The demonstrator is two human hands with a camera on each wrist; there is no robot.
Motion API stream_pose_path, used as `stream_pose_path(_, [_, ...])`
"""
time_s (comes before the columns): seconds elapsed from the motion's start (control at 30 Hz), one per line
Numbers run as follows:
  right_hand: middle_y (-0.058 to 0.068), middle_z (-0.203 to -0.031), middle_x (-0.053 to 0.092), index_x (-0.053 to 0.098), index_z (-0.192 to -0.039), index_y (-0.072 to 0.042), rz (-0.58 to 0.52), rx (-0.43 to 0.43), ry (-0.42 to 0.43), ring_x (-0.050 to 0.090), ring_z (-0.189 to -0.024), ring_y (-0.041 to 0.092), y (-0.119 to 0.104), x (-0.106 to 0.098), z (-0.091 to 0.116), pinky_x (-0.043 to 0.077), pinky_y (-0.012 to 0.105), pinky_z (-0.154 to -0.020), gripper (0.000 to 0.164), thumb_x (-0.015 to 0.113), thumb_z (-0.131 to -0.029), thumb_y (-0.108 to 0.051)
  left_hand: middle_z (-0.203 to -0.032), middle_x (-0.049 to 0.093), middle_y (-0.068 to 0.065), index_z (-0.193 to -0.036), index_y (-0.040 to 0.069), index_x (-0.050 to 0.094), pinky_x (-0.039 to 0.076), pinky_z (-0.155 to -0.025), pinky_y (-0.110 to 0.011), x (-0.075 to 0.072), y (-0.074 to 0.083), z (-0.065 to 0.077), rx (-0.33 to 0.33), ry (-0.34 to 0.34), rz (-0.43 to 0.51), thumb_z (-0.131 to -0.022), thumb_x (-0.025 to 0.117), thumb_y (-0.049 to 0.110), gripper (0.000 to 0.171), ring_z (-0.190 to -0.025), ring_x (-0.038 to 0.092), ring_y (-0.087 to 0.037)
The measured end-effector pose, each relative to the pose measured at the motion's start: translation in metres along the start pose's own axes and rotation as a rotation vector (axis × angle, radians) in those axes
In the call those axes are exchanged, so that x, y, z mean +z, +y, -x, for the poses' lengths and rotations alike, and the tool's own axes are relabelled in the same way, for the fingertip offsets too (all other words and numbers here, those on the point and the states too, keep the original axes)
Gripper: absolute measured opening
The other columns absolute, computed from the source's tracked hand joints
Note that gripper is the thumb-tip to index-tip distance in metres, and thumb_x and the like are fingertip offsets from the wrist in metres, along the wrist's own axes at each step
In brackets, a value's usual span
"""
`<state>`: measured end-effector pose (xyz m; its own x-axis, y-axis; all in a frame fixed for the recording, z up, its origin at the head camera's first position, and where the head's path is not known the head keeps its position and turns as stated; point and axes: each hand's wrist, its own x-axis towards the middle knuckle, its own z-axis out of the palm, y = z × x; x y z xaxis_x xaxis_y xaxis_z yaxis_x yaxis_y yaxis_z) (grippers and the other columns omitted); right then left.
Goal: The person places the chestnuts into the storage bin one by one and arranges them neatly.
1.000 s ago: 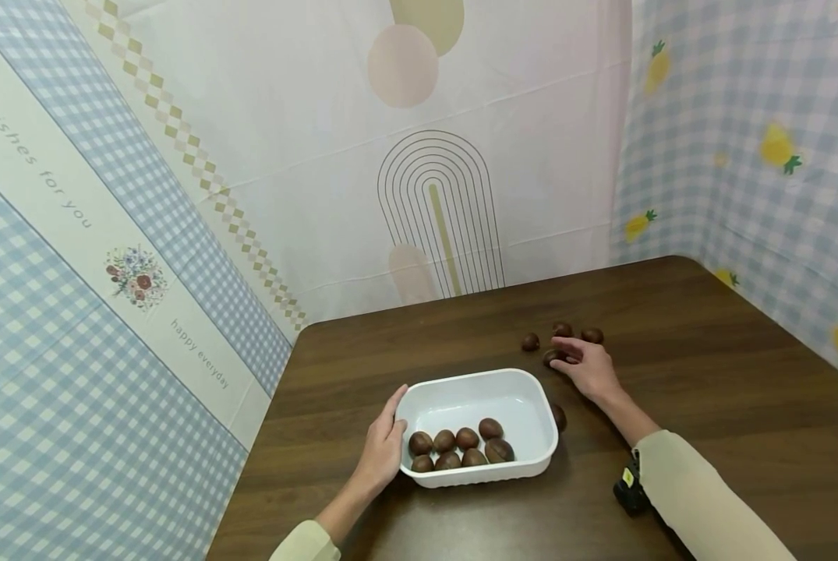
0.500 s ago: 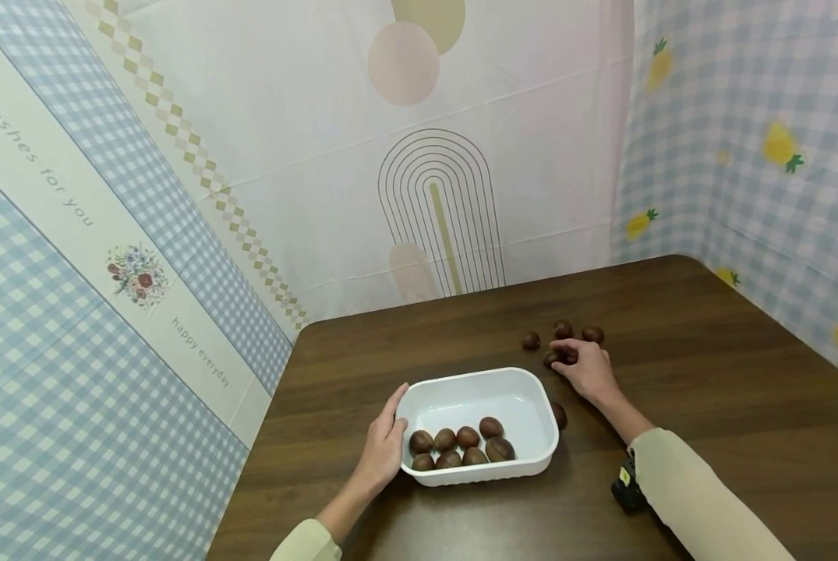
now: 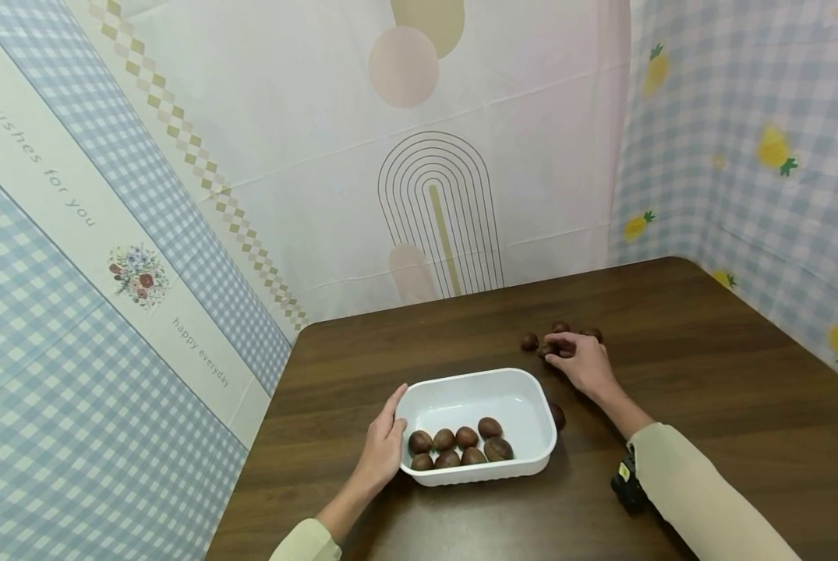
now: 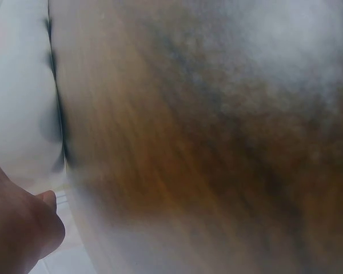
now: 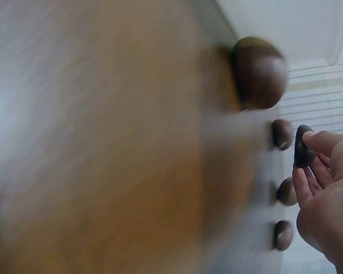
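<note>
Eight nuts [image 3: 467, 438] in one tray [image 3: 475, 392]

8 brown nuts [image 3: 467, 437] in dish [image 3: 454, 399]

Compared with half a second ago, the right hand [image 3: 585, 368] is shifted slightly leftward and toward the far edge of the tabletop [image 3: 348, 351], and the pinched chestnut [image 3: 546, 351] is carried along with it. The space between that chestnut and the leftmost loose chestnut [image 3: 528, 341] is narrowed. More of the rear loose chestnut [image 3: 560, 326] is now covered by the fingers, and more of the rightmost loose chestnut [image 3: 593, 333] is hidden behind the hand. The pinched chestnut seems to be raised off the wood, though its underside is hard to make out from the head view.
</note>
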<state>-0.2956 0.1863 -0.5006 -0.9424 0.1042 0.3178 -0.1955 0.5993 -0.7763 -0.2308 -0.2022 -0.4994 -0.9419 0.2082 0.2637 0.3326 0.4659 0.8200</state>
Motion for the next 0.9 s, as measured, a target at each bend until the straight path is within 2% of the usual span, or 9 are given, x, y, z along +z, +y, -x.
stream_pose_path(0.23, [0.027,-0.13,0.07,0.07,-0.132,0.006,-0.146,-0.032,-0.004,0.068,-0.119,0.041,-0.036,0.006,-0.012,0.056,0.049,-0.099,0.035,0.075,-0.097,0.0,-0.162,0.047,-0.018,-0.16,0.004,0.044,0.038,-0.117,-0.057,-0.001,0.0,0.0,-0.004,-0.003,-0.013,-0.103,0.042,-0.005,0.058,-0.145,0.048,-0.039])
stream_pose_path(0.4, [0.023,-0.129,0.072,0.071,-0.132,0.003,-0.222,-0.057,-0.042,0.069,-0.119,0.038,-0.069,0.02,-0.014,0.057,0.045,-0.098,0.035,0.075,-0.097,-0.001,-0.161,0.047,-0.018,-0.16,0.002,0.044,0.038,-0.117,-0.057,-0.001,0.0,0.0,-0.002,0.0,-0.016,-0.103,0.043,-0.005,0.058,-0.144,0.048,-0.039])
stream_pose_path(0.67, [0.019,-0.124,0.075,0.073,-0.128,0.002,-0.294,-0.073,-0.121,0.073,-0.111,0.034,-0.118,0.058,-0.001,0.06,0.04,-0.094,0.033,0.077,-0.095,0.0,-0.161,0.048,-0.018,-0.16,0.004,0.044,0.039,-0.116,-0.057,0.0,-0.002,-0.001,0.0,0.001,-0.017,-0.103,0.043,-0.005,0.058,-0.143,0.049,-0.039])
stream_pose_path(0.9, [0.014,-0.116,0.078,0.077,-0.122,0.001,-0.321,-0.088,-0.174,0.075,-0.105,0.029,-0.14,0.092,0.02,0.061,0.037,-0.091,0.03,0.079,-0.092,0.002,-0.159,0.05,-0.019,-0.16,0.004,0.045,0.039,-0.116,-0.058,0.001,-0.002,0.0,-0.003,0.008,-0.023,-0.103,0.044,-0.004,0.058,-0.143,0.05,-0.039])
